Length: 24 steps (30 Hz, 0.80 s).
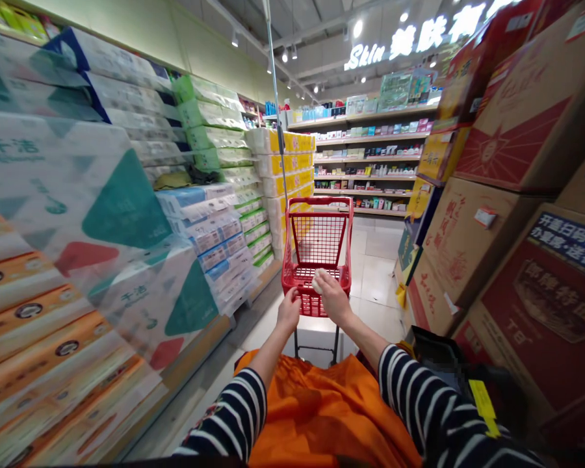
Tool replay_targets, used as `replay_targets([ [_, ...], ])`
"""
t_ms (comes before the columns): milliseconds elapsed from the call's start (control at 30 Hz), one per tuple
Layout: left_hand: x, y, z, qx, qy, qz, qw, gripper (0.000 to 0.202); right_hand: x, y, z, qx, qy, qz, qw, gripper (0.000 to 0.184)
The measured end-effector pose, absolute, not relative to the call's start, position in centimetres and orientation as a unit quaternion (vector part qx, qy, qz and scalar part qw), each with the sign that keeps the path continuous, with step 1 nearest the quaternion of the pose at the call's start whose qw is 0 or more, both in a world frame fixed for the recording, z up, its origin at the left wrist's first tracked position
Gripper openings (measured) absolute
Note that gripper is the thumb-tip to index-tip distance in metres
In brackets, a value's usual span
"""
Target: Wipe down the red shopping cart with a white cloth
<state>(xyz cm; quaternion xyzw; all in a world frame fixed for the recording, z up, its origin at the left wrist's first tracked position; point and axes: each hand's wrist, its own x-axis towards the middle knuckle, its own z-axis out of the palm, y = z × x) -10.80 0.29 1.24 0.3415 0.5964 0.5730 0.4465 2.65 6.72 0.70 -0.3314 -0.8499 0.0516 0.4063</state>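
A small red shopping cart (318, 240) with a grid basket stands in front of me on the aisle floor. At the near left corner of its basket is my left hand (288, 312), fingers curled closed on the red rim. My right hand (335, 300) is over the near side of the basket, its fingers closed around a small white wad (316, 281). The wad looks like crumpled cloth or tissue; most of it is hidden under the fingers. Below my arms hangs an orange apron (322, 416).
Stacked tissue packs (146, 188) line the left side, with yellow-and-white packs (285, 166) further along. Cardboard cartons (487, 227) are piled high on the right. A thin metal pole (275, 84) rises beyond the cart. Shelves of small goods (370, 156) cross the far end.
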Motion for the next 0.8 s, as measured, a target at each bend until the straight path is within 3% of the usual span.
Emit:
replay_targets([
  [67, -11.4, 0.2, 1.5, 0.460, 0.662, 0.495, 0.325, 0.055, 1.4, 6.8, 0.9, -0.371, -0.837, 0.031, 0.402, 0.040],
  [167, -11.9, -0.4, 1.6, 0.610, 0.734, 0.261, 0.146, 0.061, -0.9, 6.2, 0.8, -0.379, -0.871, 0.028, 0.312, 0.040],
  [267, -12.2, -0.9, 1.6, 0.644, 0.747, 0.135, 0.092, 0.062, -0.9, 5.8, 0.3, -0.381, -0.894, 0.023, 0.234, 0.042],
  [367, -12.3, -1.2, 1.7, 0.654, 0.744, 0.110, 0.075, 0.062, 2.6, 6.4, 0.0, -0.417, -0.876, 0.013, 0.242, 0.043],
  [567, -12.2, -1.0, 1.9, 0.652, 0.745, 0.119, 0.076, 0.061, 8.0, 7.5, -0.8, -0.457, -0.821, -0.003, 0.342, 0.040],
  [800, -12.2, -0.6, 1.6, 0.648, 0.750, 0.108, 0.075, 0.063, 0.2, 5.4, -0.8, -0.367, -0.886, 0.026, 0.282, 0.041],
])
